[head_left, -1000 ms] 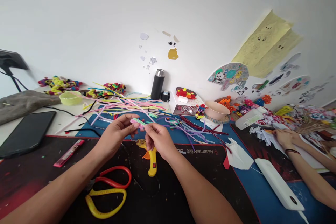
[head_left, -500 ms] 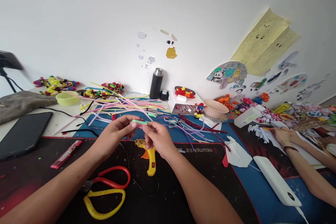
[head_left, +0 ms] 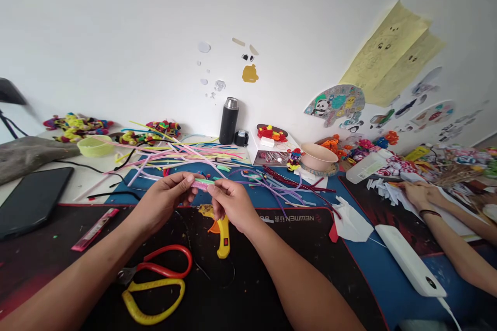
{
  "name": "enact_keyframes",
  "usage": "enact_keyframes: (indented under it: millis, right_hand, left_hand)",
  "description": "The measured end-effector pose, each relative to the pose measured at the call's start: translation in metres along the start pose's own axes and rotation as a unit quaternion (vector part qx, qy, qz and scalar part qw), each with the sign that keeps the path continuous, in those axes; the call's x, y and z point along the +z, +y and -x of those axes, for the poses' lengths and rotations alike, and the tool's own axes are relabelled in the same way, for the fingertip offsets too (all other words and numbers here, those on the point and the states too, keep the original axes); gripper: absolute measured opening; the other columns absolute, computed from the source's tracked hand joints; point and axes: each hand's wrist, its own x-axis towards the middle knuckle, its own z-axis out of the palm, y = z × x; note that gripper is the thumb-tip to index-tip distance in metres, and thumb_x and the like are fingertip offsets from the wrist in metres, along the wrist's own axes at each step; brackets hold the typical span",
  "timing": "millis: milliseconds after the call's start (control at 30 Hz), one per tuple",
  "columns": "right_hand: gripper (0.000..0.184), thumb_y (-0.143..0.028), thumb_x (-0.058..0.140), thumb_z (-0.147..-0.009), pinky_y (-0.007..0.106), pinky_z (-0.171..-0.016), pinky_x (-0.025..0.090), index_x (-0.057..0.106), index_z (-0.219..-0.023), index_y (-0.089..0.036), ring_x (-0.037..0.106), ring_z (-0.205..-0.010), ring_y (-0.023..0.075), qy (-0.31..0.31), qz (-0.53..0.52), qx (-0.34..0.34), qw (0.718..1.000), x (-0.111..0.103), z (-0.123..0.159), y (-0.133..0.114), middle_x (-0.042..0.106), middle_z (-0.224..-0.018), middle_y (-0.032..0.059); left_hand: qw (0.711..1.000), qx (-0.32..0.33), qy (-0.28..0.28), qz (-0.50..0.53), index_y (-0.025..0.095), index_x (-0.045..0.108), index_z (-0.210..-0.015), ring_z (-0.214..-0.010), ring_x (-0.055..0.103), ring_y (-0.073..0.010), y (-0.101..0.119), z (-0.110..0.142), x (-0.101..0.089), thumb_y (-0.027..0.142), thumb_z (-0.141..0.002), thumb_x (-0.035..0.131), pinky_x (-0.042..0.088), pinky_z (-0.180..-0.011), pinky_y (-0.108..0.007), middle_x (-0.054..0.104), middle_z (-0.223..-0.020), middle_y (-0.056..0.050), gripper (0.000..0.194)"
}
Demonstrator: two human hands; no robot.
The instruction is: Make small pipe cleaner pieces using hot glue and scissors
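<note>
Black matting (head_left: 233, 300) gives room between our arms, its red far edge running just behind our hands, with the scissors (head_left: 163, 284) beside our left arm and the yellow glue gun (head_left: 222, 231) below our right hand (head_left: 235, 204). That hand and our left hand (head_left: 166, 196) pinch the pink-and-green strip (head_left: 201, 184) between thumb and fingers, one at each end. Held up in front of us, it points left to right, its long axis nearly level. Beyond, coloured stems (head_left: 186, 155) sprawl across the white counter (head_left: 77, 180) toward a pale wall (head_left: 116, 36).
</note>
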Motion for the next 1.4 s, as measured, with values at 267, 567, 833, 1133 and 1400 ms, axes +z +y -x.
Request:
enact_keyframes:
  millis: [267,567,833,1133,1400]
  right_hand:
    - [0.042,-0.061,0.067,-0.093,0.022,-0.041,0.035,0.062,-0.089,-0.02,0.052,-0.039,0.0102,-0.004,0.022,-0.008,1.0,-0.002,-0.001,0.002,0.056,-0.051,-0.007]
    - [0.041,-0.061,0.068,-0.093,0.022,-0.042,0.036,0.062,-0.088,-0.021,0.052,-0.039,0.0103,0.002,0.021,-0.015,1.0,0.0,-0.001,0.003,0.055,-0.051,-0.0075]
    - [0.042,-0.062,0.068,-0.091,0.022,-0.042,0.036,0.062,-0.088,-0.021,0.053,-0.04,0.0109,0.017,0.044,-0.017,0.999,0.002,0.001,-0.004,0.054,-0.05,-0.0074]
    - [0.041,-0.06,0.065,-0.095,0.023,-0.044,0.038,0.062,-0.087,-0.02,0.051,-0.04,0.0104,-0.001,0.065,-0.022,0.998,0.001,0.002,0.001,0.055,-0.049,-0.0073]
    - [0.043,-0.063,0.064,-0.097,0.023,-0.044,0.038,0.064,-0.089,-0.02,0.053,-0.04,0.0103,0.0,0.053,-0.023,0.998,0.003,0.004,-0.002,0.055,-0.053,-0.0071]
  left_hand:
    - [0.999,0.007,0.008,-0.03,0.02,0.08,-0.076,-0.058,0.057,-0.0149,0.0,0.002,0.002,0.064,-0.062,0.095,0.044,-0.055,-0.025,0.069,-0.065,-0.002,0.049]
    - [1.0,0.016,0.011,0.014,0.019,0.083,-0.084,-0.062,0.063,-0.0184,-0.003,0.0,0.002,0.058,-0.069,0.094,0.05,-0.058,-0.028,0.073,-0.069,-0.006,0.043]
    - [0.998,0.006,-0.016,0.057,0.018,0.087,-0.093,-0.065,0.065,-0.018,0.006,0.002,0.001,0.053,-0.064,0.098,0.051,-0.06,-0.028,0.076,-0.074,-0.007,0.047]
    - [0.999,-0.001,-0.007,0.048,0.019,0.086,-0.091,-0.064,0.063,-0.018,-0.005,-0.003,-0.004,0.052,-0.07,0.095,0.051,-0.06,-0.028,0.074,-0.073,-0.006,0.04]
    - [0.998,0.008,-0.032,0.057,0.021,0.087,-0.089,-0.068,0.062,-0.0156,0.001,0.001,0.002,0.041,-0.059,0.103,0.052,-0.064,-0.026,0.075,-0.078,-0.004,0.04]
